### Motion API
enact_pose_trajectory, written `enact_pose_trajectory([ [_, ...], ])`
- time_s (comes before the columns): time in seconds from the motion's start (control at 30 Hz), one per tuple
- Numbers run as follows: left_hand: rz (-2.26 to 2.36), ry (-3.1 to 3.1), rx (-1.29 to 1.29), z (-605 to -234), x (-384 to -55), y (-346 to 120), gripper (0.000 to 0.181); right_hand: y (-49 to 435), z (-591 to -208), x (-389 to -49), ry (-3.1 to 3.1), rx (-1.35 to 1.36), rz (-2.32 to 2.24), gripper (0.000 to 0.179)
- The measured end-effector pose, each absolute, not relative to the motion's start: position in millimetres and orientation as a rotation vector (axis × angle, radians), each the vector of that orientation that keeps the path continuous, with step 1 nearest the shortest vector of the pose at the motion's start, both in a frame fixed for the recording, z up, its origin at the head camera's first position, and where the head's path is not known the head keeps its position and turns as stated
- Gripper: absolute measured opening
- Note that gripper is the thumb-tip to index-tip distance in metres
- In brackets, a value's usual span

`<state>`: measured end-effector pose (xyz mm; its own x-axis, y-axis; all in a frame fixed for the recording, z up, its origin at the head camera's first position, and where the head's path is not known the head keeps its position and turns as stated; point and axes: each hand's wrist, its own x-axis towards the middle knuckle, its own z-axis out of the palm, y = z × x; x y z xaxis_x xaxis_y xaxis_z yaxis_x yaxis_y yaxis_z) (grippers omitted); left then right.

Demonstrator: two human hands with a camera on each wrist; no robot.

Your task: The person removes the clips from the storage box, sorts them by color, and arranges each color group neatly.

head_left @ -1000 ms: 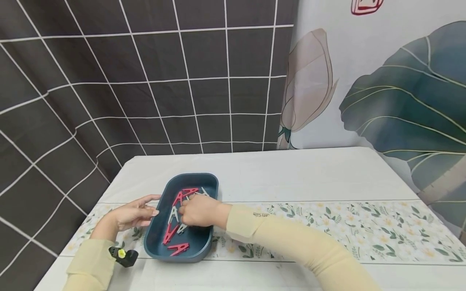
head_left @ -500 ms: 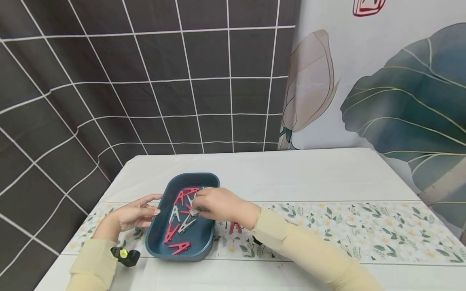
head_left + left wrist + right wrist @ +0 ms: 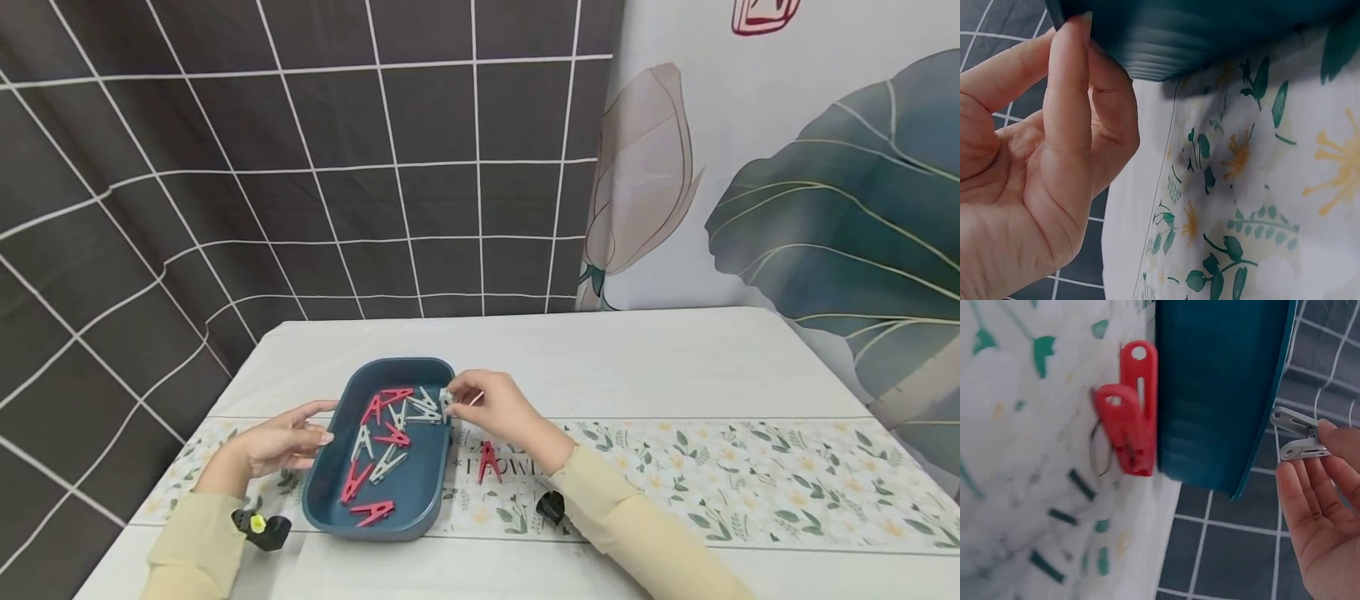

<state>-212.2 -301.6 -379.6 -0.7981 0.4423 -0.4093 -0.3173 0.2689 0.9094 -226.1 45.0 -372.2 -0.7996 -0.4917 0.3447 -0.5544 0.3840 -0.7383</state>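
My right hand (image 3: 495, 404) pinches a pale grey clothespin (image 3: 1300, 434) between thumb and fingers, over the right rim of a dark blue bin (image 3: 416, 500). The right wrist view shows this clothespin's handle ends pointing out of the grip. My left hand (image 3: 288, 442) holds the bin's left side, thumb at the rim and other fingers against the outer wall (image 3: 1154, 44). Inside the bin lie several red clothespins (image 3: 372, 512) and several pale grey ones (image 3: 386, 464). One red clothespin (image 3: 489, 461) is on the floral cloth, close to the bin's right side.
A white table (image 3: 615, 358) bears a floral printed strip (image 3: 720, 467). A dark gridded curtain (image 3: 315, 208) hangs behind and to the left; a flower-print one (image 3: 810, 208) hangs at the right. Small black devices sit on both wrists.
My right hand has come up out of the bin with a pale grey clothespin and moved right to the rim. The red clothespin on the table is now uncovered. The left hand stays.
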Motion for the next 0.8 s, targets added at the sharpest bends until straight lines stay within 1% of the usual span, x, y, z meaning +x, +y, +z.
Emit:
enact_pose_trajectory([
  [0.17, 1.57, 1.945, 0.114, -381, -212, -302, 0.077, 54, -385, -233, -2.515, 0.762, 1.584, 0.02],
  [0.33, 1.563, 1.947, 0.116, -382, -214, -302, 0.076, 61, -396, -237, -2.526, 0.578, 1.657, 0.018],
  [0.5, 1.569, 1.938, 0.137, -382, -213, -303, 0.074, 65, -403, -243, -2.564, 0.44, 1.706, 0.017],
  [0.67, 1.56, 1.936, 0.143, -382, -213, -304, 0.074, 67, -407, -248, -2.575, 0.289, 1.857, 0.019],
  [0.8, 1.577, 1.915, 0.158, -383, -214, -304, 0.075, 68, -412, -253, -2.595, 0.179, 1.943, 0.016],
])
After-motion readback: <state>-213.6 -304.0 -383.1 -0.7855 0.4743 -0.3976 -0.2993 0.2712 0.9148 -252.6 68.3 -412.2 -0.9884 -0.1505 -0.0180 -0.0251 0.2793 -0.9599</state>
